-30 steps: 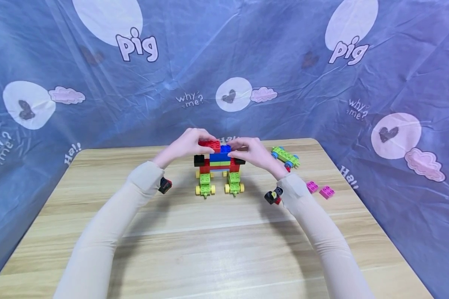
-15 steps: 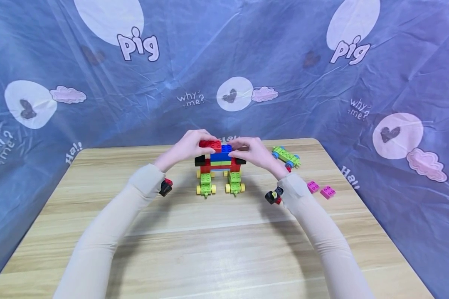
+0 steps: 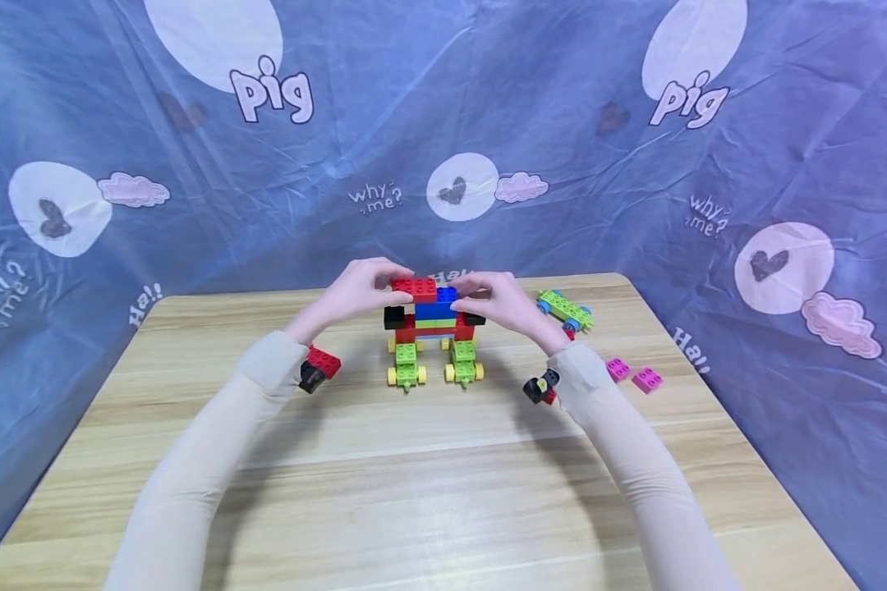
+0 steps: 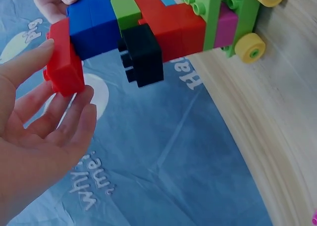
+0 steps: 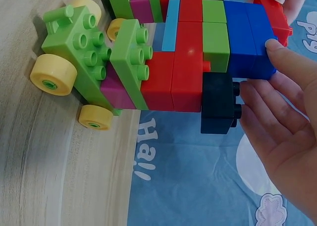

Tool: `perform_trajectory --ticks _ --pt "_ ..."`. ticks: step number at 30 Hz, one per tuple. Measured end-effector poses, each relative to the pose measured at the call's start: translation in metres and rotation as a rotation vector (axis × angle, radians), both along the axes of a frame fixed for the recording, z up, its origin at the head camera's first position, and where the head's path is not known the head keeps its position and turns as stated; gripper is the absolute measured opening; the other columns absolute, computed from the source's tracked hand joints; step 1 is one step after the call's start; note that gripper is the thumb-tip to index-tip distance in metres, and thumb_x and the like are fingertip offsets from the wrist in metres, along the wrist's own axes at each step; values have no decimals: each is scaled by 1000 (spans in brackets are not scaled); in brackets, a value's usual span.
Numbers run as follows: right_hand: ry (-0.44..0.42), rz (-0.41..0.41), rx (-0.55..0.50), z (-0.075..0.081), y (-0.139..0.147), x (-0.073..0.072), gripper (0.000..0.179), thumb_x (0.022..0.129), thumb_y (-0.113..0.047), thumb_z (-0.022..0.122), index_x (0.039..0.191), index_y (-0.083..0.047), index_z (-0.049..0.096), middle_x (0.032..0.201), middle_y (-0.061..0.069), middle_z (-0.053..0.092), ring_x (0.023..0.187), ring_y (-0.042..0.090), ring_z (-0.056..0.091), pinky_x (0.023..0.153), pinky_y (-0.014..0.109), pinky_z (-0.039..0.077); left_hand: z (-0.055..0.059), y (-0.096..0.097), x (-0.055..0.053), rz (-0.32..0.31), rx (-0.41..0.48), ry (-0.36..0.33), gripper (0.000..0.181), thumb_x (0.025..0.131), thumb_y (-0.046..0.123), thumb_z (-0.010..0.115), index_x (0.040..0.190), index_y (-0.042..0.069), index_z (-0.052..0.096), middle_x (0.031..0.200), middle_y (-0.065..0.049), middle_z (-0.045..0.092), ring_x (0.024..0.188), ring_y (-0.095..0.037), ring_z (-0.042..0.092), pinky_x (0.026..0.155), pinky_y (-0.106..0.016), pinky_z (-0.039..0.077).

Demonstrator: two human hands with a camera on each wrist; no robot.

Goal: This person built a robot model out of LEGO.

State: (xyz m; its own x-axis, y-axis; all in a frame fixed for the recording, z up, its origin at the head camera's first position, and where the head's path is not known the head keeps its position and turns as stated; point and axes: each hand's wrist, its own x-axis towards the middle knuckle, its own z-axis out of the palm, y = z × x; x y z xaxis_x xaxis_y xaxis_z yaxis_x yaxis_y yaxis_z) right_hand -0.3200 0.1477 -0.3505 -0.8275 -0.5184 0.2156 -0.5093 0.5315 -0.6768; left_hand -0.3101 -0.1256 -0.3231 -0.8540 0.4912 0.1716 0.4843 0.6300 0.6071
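A toy of stacked building blocks stands on two lime wheeled bases with yellow wheels. On its top left, a red brick overhangs the blue bricks. My left hand holds the red brick's outer end, the thumb on its studded top and the fingertips at its lower edge in the left wrist view. From the other side my right hand pinches the blue bricks, thumb above and fingers beneath. Black bricks jut from both sides. Red bricks form the level below.
A lime base with blue wheels lies at the back right of the wooden table. Two pink bricks lie nearer. A loose red brick sits beside my left wrist, partly hidden. Patterned blue cloth hangs behind.
My left hand has shifted left along the red brick, exposing more of its top. The loose red brick by my left wrist shows more. My right hand stays on the blue bricks.
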Motion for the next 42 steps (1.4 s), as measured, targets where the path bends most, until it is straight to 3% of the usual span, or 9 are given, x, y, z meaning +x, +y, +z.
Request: perform_trajectory --ticks 13,22,29,42 --pt "-5 -9 3 2 0 1 41 90 -22 74 126 -5 67 118 15 72 109 27 69 98 41 56 -2 0 -1 -7 4 51 37 89 25 74 122 7 70 116 -12 70 92 -24 59 84 -36 51" --pt "4 11 4 -3 -2 -1 40 90 -22 74 126 -6 67 117 14 72 108 26 69 98 39 57 -11 -5 3 32 68 5 42 90 25 74 127 7 67 121 -14 68 101 -26 65 94 -41 57" --pt "9 18 -16 -2 -2 1 39 90 -20 74 125 -5 67 117 16 72 107 28 69 98 41 56 -17 -11 6 34 119 24 42 90 23 74 127 5 66 120 -14 69 104 -26 66 94 -41 58" --pt "-19 5 -14 0 -1 1 42 90 -20 73 128 -3 65 121 18 70 111 30 68 99 42 56 -23 -17 8 65 206 -37 42 90 21 73 128 6 65 117 -14 69 107 -26 65 97 -42 57"
